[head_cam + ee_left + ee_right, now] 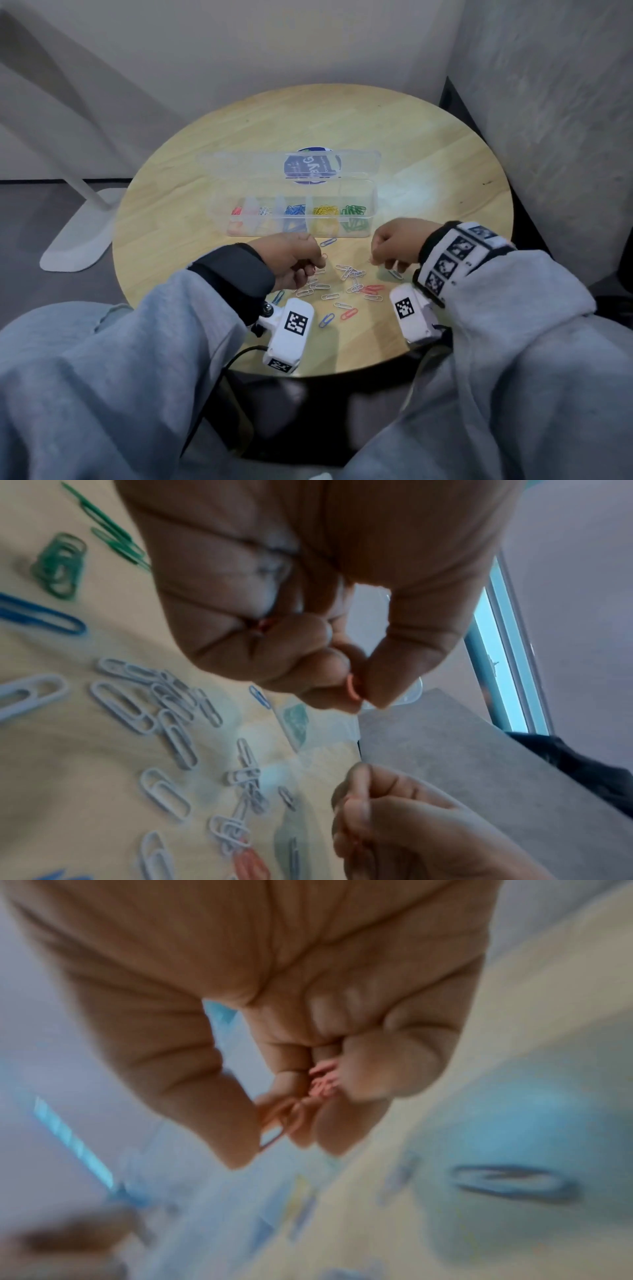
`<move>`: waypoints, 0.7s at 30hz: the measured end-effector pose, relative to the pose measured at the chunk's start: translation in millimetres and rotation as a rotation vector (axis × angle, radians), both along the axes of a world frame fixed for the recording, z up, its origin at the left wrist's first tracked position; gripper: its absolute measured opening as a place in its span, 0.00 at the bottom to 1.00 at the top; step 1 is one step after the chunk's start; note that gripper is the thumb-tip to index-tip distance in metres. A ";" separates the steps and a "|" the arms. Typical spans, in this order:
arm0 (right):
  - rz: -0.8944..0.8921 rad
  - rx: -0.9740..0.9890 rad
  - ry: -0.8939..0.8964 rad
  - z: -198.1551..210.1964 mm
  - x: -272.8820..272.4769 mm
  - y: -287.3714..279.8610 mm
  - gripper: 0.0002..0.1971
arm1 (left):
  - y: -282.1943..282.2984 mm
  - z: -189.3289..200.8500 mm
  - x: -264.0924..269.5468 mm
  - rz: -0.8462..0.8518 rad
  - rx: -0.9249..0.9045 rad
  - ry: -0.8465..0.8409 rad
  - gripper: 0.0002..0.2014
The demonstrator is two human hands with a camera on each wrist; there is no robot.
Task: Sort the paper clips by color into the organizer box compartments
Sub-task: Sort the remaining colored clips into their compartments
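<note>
— Left hand, what has it got?
— Fingers curled tight, thumb and forefinger pinching a red clip; more red seems tucked into the palm. It sits at centre left of the head view, just in front of the organizer box.
— And the right hand?
— Curled too, with several reddish clips bunched between the fingers; that view is blurred, so I can't count them.
— Where's the rest?
— Loose clips, mostly white with some red and blue, lie scattered on the worktop in the lower middle of the frame, between the two hands. The box already holds red, white, blue, yellow and green, each in its own compartment.
— How will they handle?
— Light, thin, springy wire, I'd say, smooth-coated and apt to slip or hook together. Pinch one across its flat loops, or slide a fingertip under a rounded end.
</note>
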State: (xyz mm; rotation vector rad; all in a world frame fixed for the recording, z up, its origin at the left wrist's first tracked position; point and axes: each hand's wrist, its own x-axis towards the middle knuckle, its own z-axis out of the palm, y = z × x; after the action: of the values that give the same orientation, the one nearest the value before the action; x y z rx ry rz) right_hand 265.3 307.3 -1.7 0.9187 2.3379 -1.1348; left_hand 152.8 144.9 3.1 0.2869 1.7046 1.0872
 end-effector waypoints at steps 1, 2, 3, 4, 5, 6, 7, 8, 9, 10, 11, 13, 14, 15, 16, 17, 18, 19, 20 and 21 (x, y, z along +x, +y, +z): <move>-0.088 -0.134 0.095 4.8 1.8 3.6 0.11 | -0.3 0.2 -0.5 0.031 0.016 -0.039 0.16; -0.169 -0.261 0.184 7.8 2.8 6.0 0.12 | -0.3 0.1 -0.5 0.056 0.027 -0.084 0.15; -0.243 -0.366 0.251 9.0 3.7 7.0 0.13 | -0.6 0.7 -0.2 0.069 0.037 -0.131 0.14; -0.301 -0.434 0.286 8.8 3.3 8.2 0.13 | -0.8 1.3 0.1 0.076 0.045 -0.177 0.13; -0.340 -0.463 0.287 7.4 2.8 8.3 0.13 | -0.8 2.0 0.2 0.080 0.052 -0.221 0.13; -0.354 -0.464 0.268 4.2 1.9 7.5 0.13 | -0.8 2.7 0.3 0.082 0.056 -0.255 0.14; -0.349 -0.442 0.232 1.7 1.2 6.2 0.14 | -0.3 4.0 1.4 0.085 0.055 -0.276 0.14; -0.337 -0.406 0.186 -0.7 0.4 5.0 0.14 | 0.2 5.2 3.1 0.084 0.043 -0.277 0.14; -0.312 -0.349 0.130 -2.0 -0.2 3.4 0.12 | 1.9 5.9 5.8 0.072 0.011 -0.256 0.13; -0.253 -0.253 0.073 -2.6 -0.2 1.7 0.10 | 4.2 5.3 8.8 0.046 -0.045 -0.205 0.12; -0.165 -0.122 0.013 -3.1 0.3 -0.3 0.06 | 6.5 4.5 12.7 -0.009 -0.122 -0.112 0.11; 0.037 0.142 -0.092 -5.1 1.3 -5.2 0.04 | 10.7 0.7 20.4 -0.241 -0.306 0.199 0.11; 0.118 0.241 -0.147 -6.5 1.2 -8.3 0.06 | 12.5 -2.7 23.6 -0.383 -0.364 0.371 0.12; 0.182 0.322 -0.201 -8.6 0.5 -12.7 0.10 | 13.9 -5.5 27.2 -0.504 -0.394 0.524 0.12; 0.231 0.388 -0.242 -11.7 -0.9 -16.5 0.13 | 14.6 -7.5 30.8 -0.596 -0.422 0.648 0.12; 0.241 0.429 -0.263 -15.3 -2.0 -19.4 0.15 | 15.8 -8.9 34.7 -0.662 -0.447 0.737 0.11; 0.236 0.445 -0.274 -17.9 -3.4 -21.0 0.16 | 17.2 -10.7 38.1 -0.711 -0.461 0.799 0.10; 0.232 0.451 -0.287 -19.4 -4.4 -22.2 0.16 | 19.4 -11.9 42.1 -0.750 -0.469 0.840 0.09; 0.232 0.457 -0.292 -20.4 -5.3 -23.3 0.16 | 20.9 -13.7 45.4 -0.781 -0.472 0.863 0.08; 0.227 0.462 -0.292 -21.4 -6.4 -23.8 0.14 | 22.6 -15.5 47.8 -0.808 -0.476 0.870 0.09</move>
State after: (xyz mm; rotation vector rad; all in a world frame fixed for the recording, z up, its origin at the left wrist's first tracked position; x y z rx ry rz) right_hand 258.9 283.5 -23.1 0.8651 2.4137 -0.3459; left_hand 200.6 167.5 -12.4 1.1332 2.1963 -0.1039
